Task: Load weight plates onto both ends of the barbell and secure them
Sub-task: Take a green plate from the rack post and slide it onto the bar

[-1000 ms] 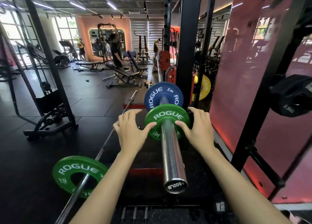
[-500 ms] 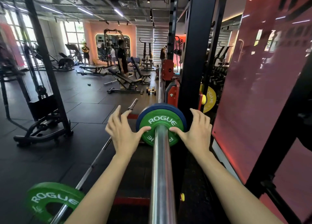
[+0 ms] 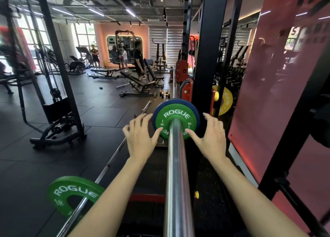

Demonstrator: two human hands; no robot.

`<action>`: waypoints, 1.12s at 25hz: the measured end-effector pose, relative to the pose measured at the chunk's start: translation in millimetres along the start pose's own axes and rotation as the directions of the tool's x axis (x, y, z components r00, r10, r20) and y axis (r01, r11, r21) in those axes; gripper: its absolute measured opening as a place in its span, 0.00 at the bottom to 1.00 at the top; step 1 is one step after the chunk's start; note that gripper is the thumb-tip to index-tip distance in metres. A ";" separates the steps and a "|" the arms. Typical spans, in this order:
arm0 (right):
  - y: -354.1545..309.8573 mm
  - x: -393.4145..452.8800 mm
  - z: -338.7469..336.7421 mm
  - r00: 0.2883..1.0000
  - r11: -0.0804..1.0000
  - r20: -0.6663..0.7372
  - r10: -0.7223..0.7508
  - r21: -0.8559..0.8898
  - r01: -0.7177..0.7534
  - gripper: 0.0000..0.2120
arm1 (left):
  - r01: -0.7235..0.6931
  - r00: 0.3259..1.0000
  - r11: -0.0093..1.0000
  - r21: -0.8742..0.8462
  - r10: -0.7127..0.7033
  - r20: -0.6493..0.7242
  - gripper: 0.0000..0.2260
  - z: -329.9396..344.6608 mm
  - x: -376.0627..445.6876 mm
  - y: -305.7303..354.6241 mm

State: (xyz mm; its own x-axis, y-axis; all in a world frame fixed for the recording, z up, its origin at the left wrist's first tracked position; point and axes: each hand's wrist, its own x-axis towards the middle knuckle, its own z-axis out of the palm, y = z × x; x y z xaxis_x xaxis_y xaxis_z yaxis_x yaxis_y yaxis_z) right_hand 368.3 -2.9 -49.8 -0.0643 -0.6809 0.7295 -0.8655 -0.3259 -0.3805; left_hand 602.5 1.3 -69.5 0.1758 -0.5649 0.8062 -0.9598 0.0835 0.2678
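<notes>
A chrome barbell sleeve (image 3: pixel 177 174) runs from the bottom middle away from me. A small green ROGUE plate (image 3: pixel 175 114) sits on it, flush against a larger blue plate (image 3: pixel 156 112) behind it. My left hand (image 3: pixel 141 138) is left of the green plate and my right hand (image 3: pixel 211 136) is right of it. Both have fingers spread, and only the thumb tips touch the green plate's face. No collar shows on the sleeve.
A second barbell (image 3: pixel 110 163) lies on the black floor at left with a green plate (image 3: pixel 75 193) on its near end. A black rack upright (image 3: pixel 209 58) and a red wall panel (image 3: pixel 276 93) stand close on the right, with a yellow plate (image 3: pixel 225 100) between them. Benches and people are far back.
The green plate slid along the sleeve away from me until it met the blue plate. Both hands followed it, and the fingers came off its rim and spread.
</notes>
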 end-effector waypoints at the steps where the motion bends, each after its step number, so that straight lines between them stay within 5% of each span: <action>1: -5.1 -11.3 -8.6 1.000 1.000 -0.004 -0.017 0.006 0.017 0.36 | -0.012 0.999 1.000 0.020 0.012 0.037 0.23 -11.0 -9.6 -2.3; 14: -71.7 -173.5 -157.3 0.991 1.000 0.132 0.004 -0.025 -0.001 0.26 | -0.049 0.978 0.998 0.025 0.043 0.205 0.23 -209.6 -145.2 11.5; 22: -101.4 -213.9 -215.1 0.991 0.999 0.129 -0.024 -0.029 0.028 0.26 | -0.021 0.992 1.000 0.019 0.018 0.126 0.23 -289.5 -177.2 41.3; 28: -55.8 -233.8 -288.4 0.994 0.998 0.106 -0.001 -0.064 0.007 0.27 | -0.106 0.990 0.994 -0.034 0.109 0.087 0.23 -316.5 -192.7 136.8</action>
State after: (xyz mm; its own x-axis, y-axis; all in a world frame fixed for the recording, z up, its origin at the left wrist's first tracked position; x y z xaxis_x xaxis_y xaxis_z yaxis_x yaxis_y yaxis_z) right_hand 288.3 363.6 -35.2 -0.0107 -0.7465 0.6653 -0.8959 -0.2884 -0.3380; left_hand 506.6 381.4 -21.3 0.0507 -0.6220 0.7814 -0.9651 0.1708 0.1986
